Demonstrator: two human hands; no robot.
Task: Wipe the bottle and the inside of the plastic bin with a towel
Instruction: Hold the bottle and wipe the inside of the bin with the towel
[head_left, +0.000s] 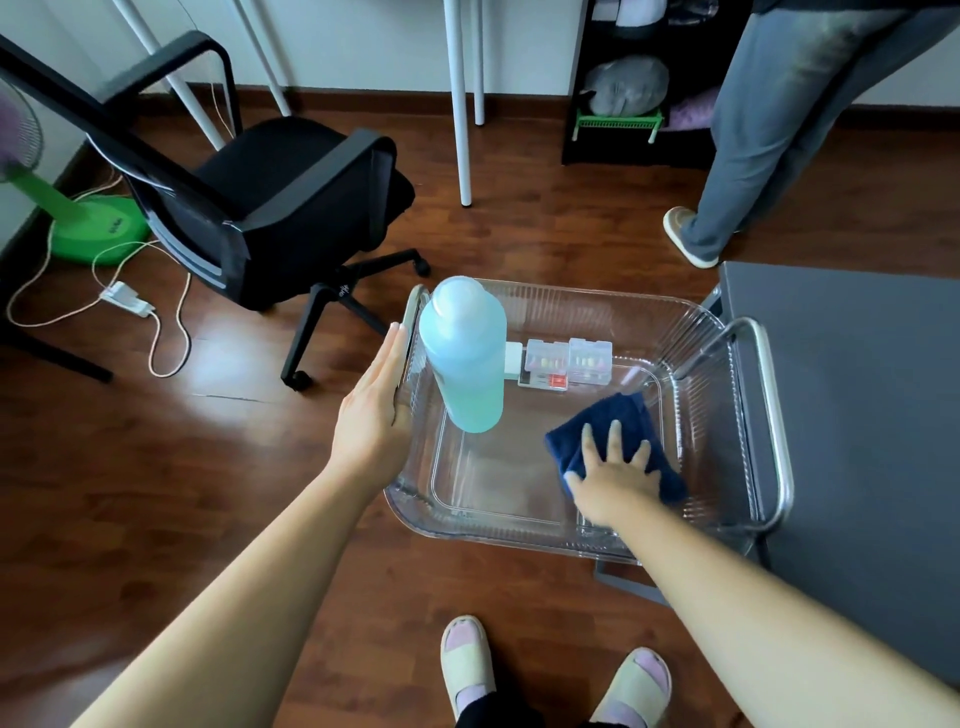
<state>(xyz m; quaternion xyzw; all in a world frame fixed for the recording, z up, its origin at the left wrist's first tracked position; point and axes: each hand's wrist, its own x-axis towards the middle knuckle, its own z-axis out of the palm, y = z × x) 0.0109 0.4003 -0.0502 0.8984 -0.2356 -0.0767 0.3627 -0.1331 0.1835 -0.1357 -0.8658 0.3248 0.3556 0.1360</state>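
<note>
Wooden floor (208, 467) shows around a clear plastic bin (571, 296). The left hand (374, 410), grip open and fingers straight, presses flat against the bin's left rim. The right hand (615, 473), fingers spread, presses a blue towel (602, 415) onto the bin's bottom. The bottle (467, 358) stands upright inside, at the left. What supports the bin is unclear.

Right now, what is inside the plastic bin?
In the bin: an upright blue bottle on the left, small clear cases by the far wall, and a dark blue towel pressed flat under the right hand. The floor beneath the towel is hidden.
</note>
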